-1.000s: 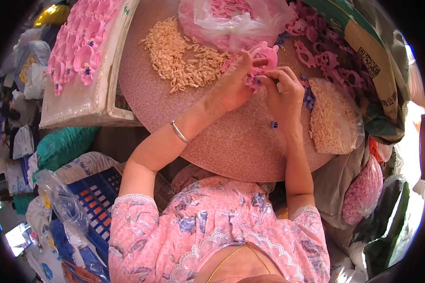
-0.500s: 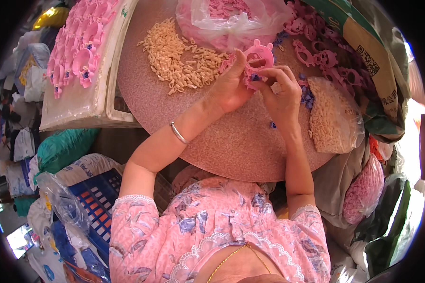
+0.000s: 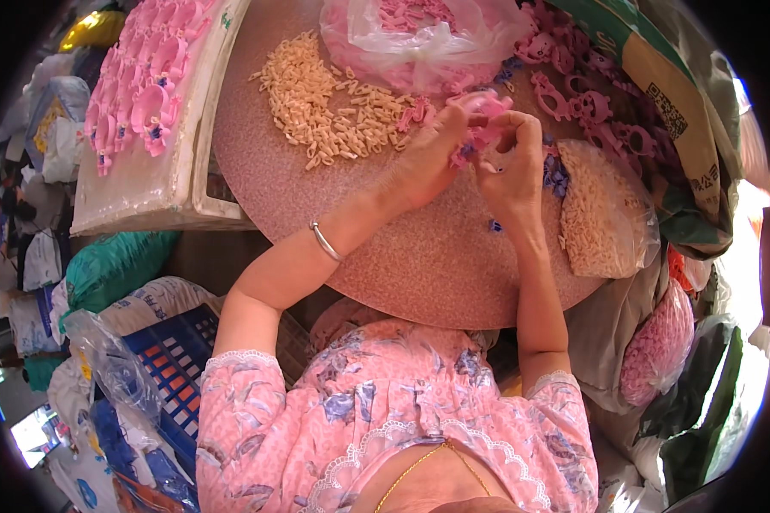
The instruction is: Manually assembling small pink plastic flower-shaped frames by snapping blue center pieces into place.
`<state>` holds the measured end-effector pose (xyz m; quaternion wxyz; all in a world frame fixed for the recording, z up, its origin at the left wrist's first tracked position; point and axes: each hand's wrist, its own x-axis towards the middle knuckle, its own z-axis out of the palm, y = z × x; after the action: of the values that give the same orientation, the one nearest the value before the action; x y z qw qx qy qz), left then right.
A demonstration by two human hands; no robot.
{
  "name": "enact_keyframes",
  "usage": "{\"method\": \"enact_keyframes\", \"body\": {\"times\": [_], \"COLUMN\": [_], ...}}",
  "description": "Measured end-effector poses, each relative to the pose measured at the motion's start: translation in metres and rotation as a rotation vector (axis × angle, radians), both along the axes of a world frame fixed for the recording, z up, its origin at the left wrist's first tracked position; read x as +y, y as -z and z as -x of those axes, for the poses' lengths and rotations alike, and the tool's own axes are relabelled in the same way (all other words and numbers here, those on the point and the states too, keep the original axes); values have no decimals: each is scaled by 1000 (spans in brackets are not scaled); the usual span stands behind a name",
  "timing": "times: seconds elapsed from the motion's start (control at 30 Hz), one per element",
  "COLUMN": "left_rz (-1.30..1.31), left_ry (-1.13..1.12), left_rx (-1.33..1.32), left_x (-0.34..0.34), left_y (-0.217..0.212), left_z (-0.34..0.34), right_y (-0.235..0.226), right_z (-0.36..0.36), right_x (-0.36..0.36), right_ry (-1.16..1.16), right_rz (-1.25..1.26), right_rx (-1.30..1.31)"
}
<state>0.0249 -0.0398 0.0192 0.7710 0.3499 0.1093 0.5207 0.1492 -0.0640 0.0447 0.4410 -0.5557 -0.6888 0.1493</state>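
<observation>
Above the round table, my left hand [image 3: 436, 158] grips a pink plastic ring-shaped piece [image 3: 485, 103] that has small animal-like ears. A small blue part [image 3: 463, 156] shows on the piece, beside my left fingers. My right hand [image 3: 515, 171] is close against it, thumb and index finger curled together at the lower right of the pink piece. What lies between those right fingertips is too small and hidden to make out. To the left of my left hand, small pink pieces [image 3: 416, 114] lie beside a pile of small beige plastic parts [image 3: 325, 107].
The round speckled table [image 3: 419, 265] bears a clear bag of pink parts [image 3: 402, 56], a bag of beige parts [image 3: 603, 214], loose blue parts [image 3: 556, 175] and pink ring pieces [image 3: 590, 107]. Rows of pink pieces [image 3: 150, 85] cover a white crate [image 3: 137, 197] at the left.
The pink piece has tipped over and now shows more edge-on, its ring leaning away. My left thumb has come down, and my right fingers have shifted slightly and curled at its side.
</observation>
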Motion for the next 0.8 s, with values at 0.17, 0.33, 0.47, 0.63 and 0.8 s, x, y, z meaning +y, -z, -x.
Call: {"method": "enact_keyframes", "body": {"times": [0.17, 0.33, 0.47, 0.63, 0.8], "left_rz": [353, 167, 427, 453, 502], "left_ry": [53, 69, 114, -13, 28], "left_rx": [-208, -122, -275, -247, -324], "left_x": [5, -2, 6, 26, 36], "left_y": [5, -3, 7, 10, 12], "left_z": [8, 0, 8, 26, 45], "right_y": [-6, 16, 4, -4, 17], "right_z": [0, 1, -13, -41, -50], "right_x": [0, 12, 12, 19, 22], "right_ry": [-70, -44, -122, 142, 50], "right_rz": [42, 57, 171, -45, 26], "right_rx": [228, 348, 497, 57, -216]}}
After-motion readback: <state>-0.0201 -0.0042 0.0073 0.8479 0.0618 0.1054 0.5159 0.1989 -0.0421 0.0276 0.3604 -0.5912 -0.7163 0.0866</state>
